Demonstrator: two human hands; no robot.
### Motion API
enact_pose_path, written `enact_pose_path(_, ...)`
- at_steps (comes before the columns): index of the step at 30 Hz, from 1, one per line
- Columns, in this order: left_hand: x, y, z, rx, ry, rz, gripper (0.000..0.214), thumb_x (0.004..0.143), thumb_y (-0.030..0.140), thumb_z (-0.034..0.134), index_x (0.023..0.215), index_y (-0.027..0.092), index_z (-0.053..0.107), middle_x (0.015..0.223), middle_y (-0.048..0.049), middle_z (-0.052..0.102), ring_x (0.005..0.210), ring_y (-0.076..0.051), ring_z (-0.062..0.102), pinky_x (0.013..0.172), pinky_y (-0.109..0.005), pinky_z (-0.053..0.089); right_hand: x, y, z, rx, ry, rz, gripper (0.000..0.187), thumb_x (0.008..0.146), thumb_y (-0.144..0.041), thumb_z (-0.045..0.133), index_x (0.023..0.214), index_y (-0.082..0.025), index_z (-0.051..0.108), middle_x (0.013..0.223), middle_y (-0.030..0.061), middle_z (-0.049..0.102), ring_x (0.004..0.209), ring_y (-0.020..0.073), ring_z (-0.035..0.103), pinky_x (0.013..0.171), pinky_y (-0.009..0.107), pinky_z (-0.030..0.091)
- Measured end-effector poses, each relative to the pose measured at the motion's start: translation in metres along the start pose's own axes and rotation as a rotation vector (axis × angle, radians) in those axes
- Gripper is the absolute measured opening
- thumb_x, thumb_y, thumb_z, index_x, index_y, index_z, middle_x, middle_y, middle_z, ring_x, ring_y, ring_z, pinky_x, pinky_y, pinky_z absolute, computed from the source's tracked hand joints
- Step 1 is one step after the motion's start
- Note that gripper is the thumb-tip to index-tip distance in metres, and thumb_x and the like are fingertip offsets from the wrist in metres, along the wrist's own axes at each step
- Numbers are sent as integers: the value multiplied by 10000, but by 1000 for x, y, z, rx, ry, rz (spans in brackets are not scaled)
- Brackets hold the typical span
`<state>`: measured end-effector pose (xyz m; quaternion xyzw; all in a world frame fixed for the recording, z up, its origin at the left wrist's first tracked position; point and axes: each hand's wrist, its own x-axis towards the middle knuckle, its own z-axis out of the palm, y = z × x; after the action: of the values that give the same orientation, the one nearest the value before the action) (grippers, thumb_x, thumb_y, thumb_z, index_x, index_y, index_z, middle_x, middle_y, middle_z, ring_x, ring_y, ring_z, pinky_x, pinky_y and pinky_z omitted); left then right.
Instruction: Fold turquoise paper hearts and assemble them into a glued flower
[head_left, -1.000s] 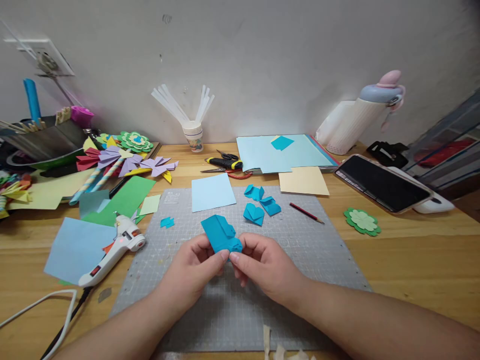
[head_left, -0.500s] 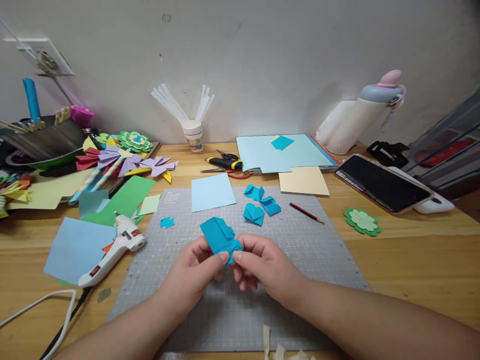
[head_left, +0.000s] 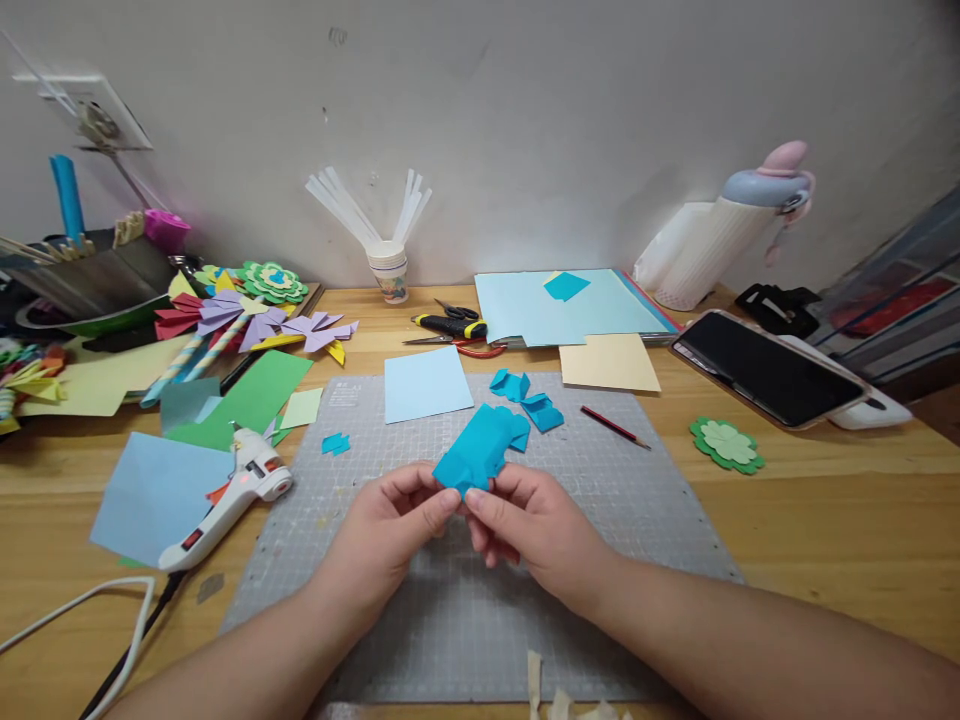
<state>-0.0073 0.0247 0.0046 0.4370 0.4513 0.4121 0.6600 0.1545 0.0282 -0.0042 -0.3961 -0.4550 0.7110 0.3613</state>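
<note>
paper (head_left: 480,450) swung right between left hand (head_left: 382,535), right hand (head_left: 536,530).

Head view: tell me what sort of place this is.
Most likely a paper-craft work desk: a grey gridded cutting mat lies on the wooden tabletop, a white hot glue gun rests at its left edge, and folded purple paper pinwheels lie at the back left.

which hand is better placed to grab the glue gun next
Left, probably. The glue gun lies by the left edge of the cutting mat, nearer the left hand; the right hand would have to cross over. Both pinch the blue folded paper.
</note>
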Motion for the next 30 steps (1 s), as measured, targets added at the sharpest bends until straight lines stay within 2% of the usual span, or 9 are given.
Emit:
enact_pose_path(5, 0, -2, -2, 10, 74, -31, 226, 705, 300, 757, 606, 155, 616, 554, 41, 554, 537, -81, 450, 555, -207, 354, 0, 3, 0, -32, -5, -24, 354, 759, -504, 624, 695, -165, 540, 571, -28, 541, 476, 81, 475, 483, 225, 377)
enact_pose_path(9, 0, 0, 0, -19, -17, -25, 239, 725, 311, 731, 616, 153, 588, 628, 4, 626, 627, -144, 581, 654, -268, 435, 1, 5, 0, -36, -15, -27, 358, 754, -509, 628, 708, -161, 560, 566, -26, 531, 482, 89, 468, 493, 233, 388)
enact_pose_path(11, 0, 1, 2, -31, -31, -10, 255, 723, 301, 733, 601, 154, 564, 626, 6, 625, 612, -151, 598, 650, -278, 446, 0, 7, 1, -43, -36, -28, 353, 760, -503, 623, 704, -160, 561, 570, -24, 529, 490, 92, 471, 495, 234, 392)
enact_pose_path(18, 1, -3, -2, -53, -17, 26, 211, 742, 287, 731, 658, 164, 582, 610, 41, 583, 556, -86, 494, 563, -207, 371, -1, 9, 0, -73, -37, -56, 273, 800, -394, 582, 669, -159, 541, 562, -27, 511, 494, 88, 468, 507, 232, 391)
enact_pose_path(21, 0, -5, -4, -48, 14, 45, 204, 748, 272, 730, 659, 167, 579, 643, 42, 573, 601, -86, 471, 589, -202, 361, -1, 6, 0, -79, -18, -46, 238, 791, -361, 574, 672, -157, 544, 554, -30, 509, 488, 86, 462, 501, 229, 381)
enact_pose_path(30, 0, 0, -4, -6, -20, 106, 263, 726, 230, 740, 565, 166, 542, 650, 39, 511, 640, -106, 493, 642, -228, 381, 0, 4, 0, -53, -46, -26, 237, 769, -376, 586, 678, -165, 529, 565, -35, 496, 491, 87, 452, 500, 232, 389)
